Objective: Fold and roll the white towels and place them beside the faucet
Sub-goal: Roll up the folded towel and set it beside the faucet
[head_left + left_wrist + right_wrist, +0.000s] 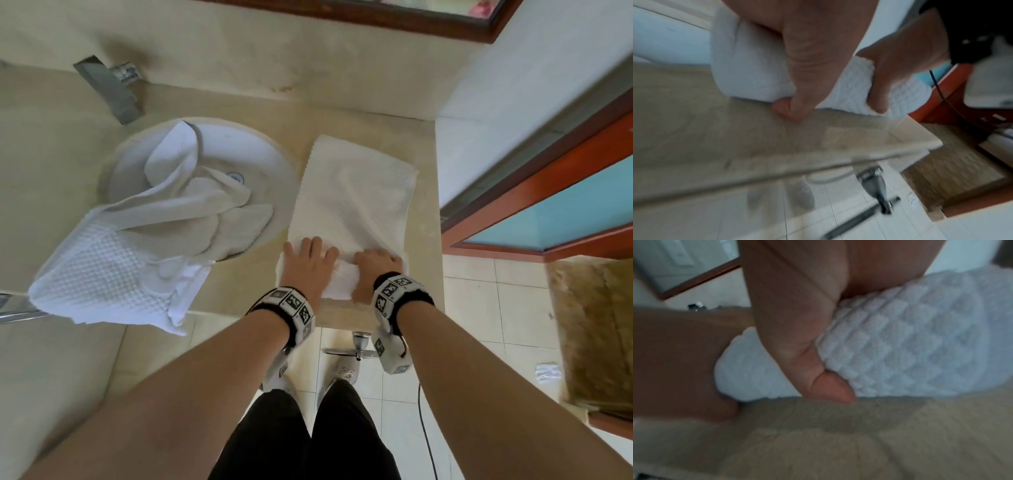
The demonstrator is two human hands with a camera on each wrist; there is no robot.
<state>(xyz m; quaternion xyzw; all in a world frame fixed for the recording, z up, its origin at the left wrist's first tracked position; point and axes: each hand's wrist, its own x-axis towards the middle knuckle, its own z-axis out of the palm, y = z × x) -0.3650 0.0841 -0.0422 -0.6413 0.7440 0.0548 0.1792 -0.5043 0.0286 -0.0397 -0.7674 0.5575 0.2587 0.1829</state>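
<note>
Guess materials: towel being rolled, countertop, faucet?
Towel being rolled: white woven cloth, probably cotton; raised waffle grid shows in the right wrist view.
Countertop: beige, mottled and faintly veined, likely polished stone or marble-look tile.
Faucet: flat squared spout, grey reflective sheen, probably chromed or brushed metal.

white waffle-weave towel [356, 192], beige counter [51, 171]

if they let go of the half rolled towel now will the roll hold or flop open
Probably loosens: the towel is soft waffle cloth, and both the left hand and right hand press the roll to keep it tight. Likely light and floppy if lifted, the flat part trailing. Unlikely to slide on the counter.
</note>
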